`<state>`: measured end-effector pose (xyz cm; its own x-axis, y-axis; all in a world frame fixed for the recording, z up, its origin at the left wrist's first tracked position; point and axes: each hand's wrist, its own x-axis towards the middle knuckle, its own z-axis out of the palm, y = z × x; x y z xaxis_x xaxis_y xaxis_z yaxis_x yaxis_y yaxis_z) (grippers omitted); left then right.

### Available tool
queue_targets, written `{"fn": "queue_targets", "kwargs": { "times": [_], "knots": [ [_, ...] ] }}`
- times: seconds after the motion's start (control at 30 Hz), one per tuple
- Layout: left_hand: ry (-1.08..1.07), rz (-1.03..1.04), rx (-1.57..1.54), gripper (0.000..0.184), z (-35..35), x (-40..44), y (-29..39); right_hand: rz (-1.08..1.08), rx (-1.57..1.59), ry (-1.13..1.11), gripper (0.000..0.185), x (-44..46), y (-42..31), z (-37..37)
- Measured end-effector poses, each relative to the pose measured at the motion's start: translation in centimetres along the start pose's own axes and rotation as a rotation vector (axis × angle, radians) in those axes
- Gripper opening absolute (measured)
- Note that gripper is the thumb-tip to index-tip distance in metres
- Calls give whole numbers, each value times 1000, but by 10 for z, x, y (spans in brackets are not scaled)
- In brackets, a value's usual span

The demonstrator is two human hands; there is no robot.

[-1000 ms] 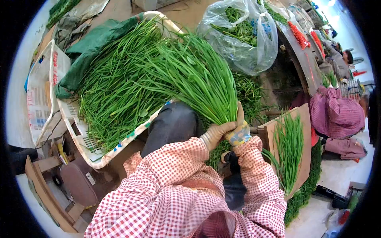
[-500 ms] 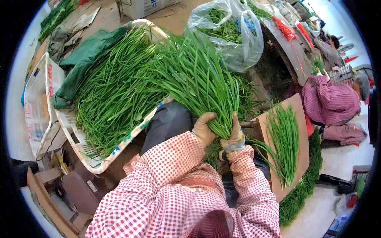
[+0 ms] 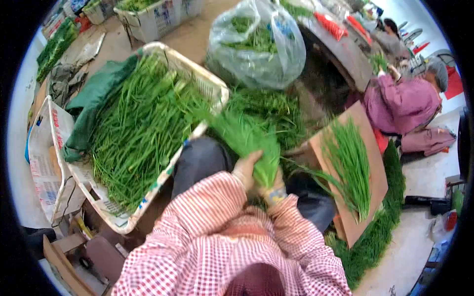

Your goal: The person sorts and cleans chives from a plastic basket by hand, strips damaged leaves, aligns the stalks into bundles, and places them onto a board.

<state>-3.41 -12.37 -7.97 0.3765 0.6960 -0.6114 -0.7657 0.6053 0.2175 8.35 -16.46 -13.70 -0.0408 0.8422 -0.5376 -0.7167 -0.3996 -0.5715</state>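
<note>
A bunch of green garlic chives (image 3: 249, 138) is held over my lap, its leaves smeared by motion and fanned toward the upper left. My left hand (image 3: 245, 170), in a dirty work glove, wraps the left side of the bunch. Low on the stem ends, my right hand (image 3: 275, 191), also gloved, is closed around the other side; its fingers are partly hidden. Left of my knee stands a white plastic crate (image 3: 163, 191) heaped with loose chives (image 3: 143, 133). To my right, a neat pile of chives (image 3: 351, 170) lies on a slanted cardboard sheet (image 3: 377, 187).
A clear plastic bag (image 3: 256, 64) of greens stands ahead, with loose greens (image 3: 266, 111) below it. Another crate (image 3: 163, 22) is at the back. More chives (image 3: 380, 237) lie beyond the cardboard. A co-worker in a purple top (image 3: 402, 103) sits at right.
Both hands have brought the bunch down closer to my body, and its leaves are now blurred. The view has shifted, showing more of the crate's far rim and the back crate.
</note>
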Motion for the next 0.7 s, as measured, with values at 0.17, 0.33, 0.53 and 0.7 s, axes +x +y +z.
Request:
{"fn": "queue_targets", "kwargs": {
  "times": [0.17,0.33,0.53,0.7],
  "knots": [
    [-193,14,16,48,6,0,-4,-509,-405,-154,53,-38,-24,43],
    [-124,280,374,78,-8,-31,-3,-584,-37,-144,48,-31,-10,60],
    [-176,67,841,71,-2,-80,16,-572,167,27,58,-14,52,89],
    [-305,195,896,65,10,-109,34,-969,-233,121,104,-63,24,107]
  ]
}}
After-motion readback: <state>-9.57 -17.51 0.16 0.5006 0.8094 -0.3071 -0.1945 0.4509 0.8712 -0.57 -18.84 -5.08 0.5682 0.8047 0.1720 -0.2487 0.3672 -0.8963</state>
